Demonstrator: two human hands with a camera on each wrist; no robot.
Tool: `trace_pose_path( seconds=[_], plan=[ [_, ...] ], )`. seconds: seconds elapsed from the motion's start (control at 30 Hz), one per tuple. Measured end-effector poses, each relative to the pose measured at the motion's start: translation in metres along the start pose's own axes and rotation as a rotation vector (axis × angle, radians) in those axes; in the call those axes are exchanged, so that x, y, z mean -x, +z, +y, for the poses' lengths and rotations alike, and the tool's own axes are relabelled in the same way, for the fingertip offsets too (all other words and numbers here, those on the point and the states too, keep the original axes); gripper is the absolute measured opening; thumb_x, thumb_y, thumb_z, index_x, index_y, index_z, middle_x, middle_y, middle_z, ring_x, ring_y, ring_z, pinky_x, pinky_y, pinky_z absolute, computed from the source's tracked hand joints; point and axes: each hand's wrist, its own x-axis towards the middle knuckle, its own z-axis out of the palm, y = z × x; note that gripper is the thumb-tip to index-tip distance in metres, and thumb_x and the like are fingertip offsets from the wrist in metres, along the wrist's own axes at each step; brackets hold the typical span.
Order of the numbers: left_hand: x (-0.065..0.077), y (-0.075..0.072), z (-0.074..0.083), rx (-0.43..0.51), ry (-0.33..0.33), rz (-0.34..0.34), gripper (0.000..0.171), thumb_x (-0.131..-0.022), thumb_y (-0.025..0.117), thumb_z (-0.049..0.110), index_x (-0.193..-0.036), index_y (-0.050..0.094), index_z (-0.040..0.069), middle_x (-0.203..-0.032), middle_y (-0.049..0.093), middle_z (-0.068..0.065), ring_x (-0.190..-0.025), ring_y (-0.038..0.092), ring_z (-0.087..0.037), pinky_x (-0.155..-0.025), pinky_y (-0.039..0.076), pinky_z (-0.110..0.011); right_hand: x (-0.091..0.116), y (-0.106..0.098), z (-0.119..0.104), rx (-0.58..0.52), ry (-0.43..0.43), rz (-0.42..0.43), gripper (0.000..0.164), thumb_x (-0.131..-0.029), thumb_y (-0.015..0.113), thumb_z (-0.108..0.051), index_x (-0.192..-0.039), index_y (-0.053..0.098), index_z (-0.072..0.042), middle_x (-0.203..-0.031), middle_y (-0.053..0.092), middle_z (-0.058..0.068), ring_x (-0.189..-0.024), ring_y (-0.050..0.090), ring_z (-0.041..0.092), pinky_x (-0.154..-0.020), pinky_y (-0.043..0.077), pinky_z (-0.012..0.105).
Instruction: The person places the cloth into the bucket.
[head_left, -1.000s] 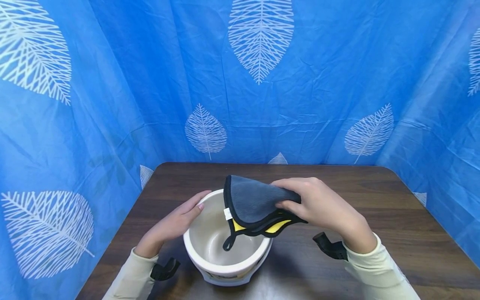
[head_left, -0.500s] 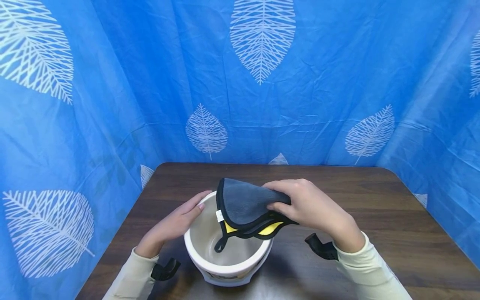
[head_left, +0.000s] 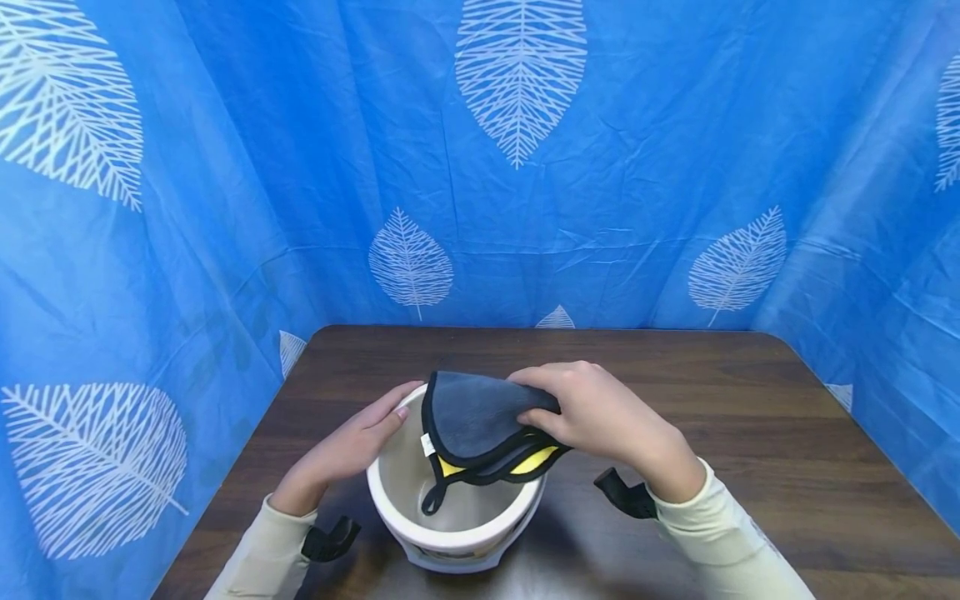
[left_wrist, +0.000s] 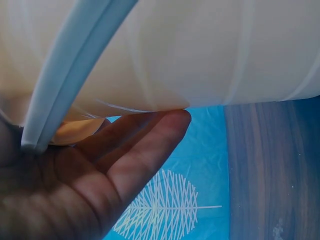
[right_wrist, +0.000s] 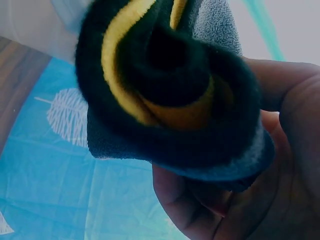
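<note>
The right hand [head_left: 607, 417] pinches a folded cloth [head_left: 480, 417], grey outside and yellow within, between the thumb on the near face and the fingers behind; the right wrist view shows the roll of its black-edged folds hiding part of those fingers. The cloth lies over the far right part of the mouth of a cream pot [head_left: 450, 540], a white tag [head_left: 428, 445] and a black loop [head_left: 432, 500] at its left corner hanging above the interior. Cloth and hand block sight of the far right rim; whether the cloth touches it cannot be told. The left hand [head_left: 356, 437] rests against the left side of the pot, fingers nearly straight along the outer wall, thumb at the rim. Pale sleeves [head_left: 258, 554] cover both forearms, each bearing a black wrist mount [head_left: 330, 540]. The pot stands near the front edge of the view on a dark wooden table [head_left: 735, 400]. Beyond, a blue curtain [head_left: 637, 125] printed with white leaves encloses the back and both sides.
</note>
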Motion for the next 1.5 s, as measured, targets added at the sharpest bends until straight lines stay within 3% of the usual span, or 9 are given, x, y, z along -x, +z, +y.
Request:
trace_pose_path(
  seconds=[0.4,0.9,1.27,1.5],
  plan=[
    [0.0,0.0,0.0,0.023,0.005,-0.003,0.047,-0.112,0.029,0.019,-0.157,0.029,0.004,-0.15,0.039,-0.026,-0.122,0.057,-0.042,-0.09,0.056,-0.048,-0.009,0.007,-0.009,0.068,-0.005,-0.01,0.038,-0.086,0.083,-0.021,-0.122,0.073,-0.014,-0.11,0.074,-0.002,-0.097,0.07,0.016,-0.084,0.057,0.039],
    [-0.001,0.0,0.0,0.056,-0.013,-0.013,0.049,-0.113,0.029,0.021,-0.159,0.026,0.005,-0.157,0.031,-0.025,-0.133,0.046,-0.047,-0.09,0.055,-0.052,-0.019,0.017,-0.028,0.118,-0.002,-0.068,0.036,-0.085,0.085,-0.02,-0.118,0.074,-0.015,-0.104,0.074,0.0,-0.093,0.071,0.017,-0.08,0.058,0.039],
    [-0.001,0.002,-0.001,0.009,-0.004,0.0,0.049,-0.112,0.031,0.021,-0.158,0.027,0.004,-0.158,0.031,-0.023,-0.141,0.035,-0.047,-0.102,0.042,-0.064,-0.025,0.026,-0.038,0.129,-0.041,-0.122,0.034,-0.084,0.085,-0.019,-0.116,0.074,-0.014,-0.104,0.074,-0.001,-0.089,0.071,0.016,-0.075,0.059,0.038],
    [-0.001,0.001,-0.001,0.014,-0.011,-0.007,0.049,-0.112,0.03,0.021,-0.159,0.026,0.005,-0.157,0.033,-0.023,-0.139,0.037,-0.049,-0.095,0.048,-0.064,-0.031,0.034,-0.041,0.156,-0.028,-0.162,0.032,-0.084,0.085,-0.021,-0.114,0.075,-0.015,-0.103,0.075,-0.001,-0.086,0.07,0.016,-0.074,0.059,0.038]
  ],
)
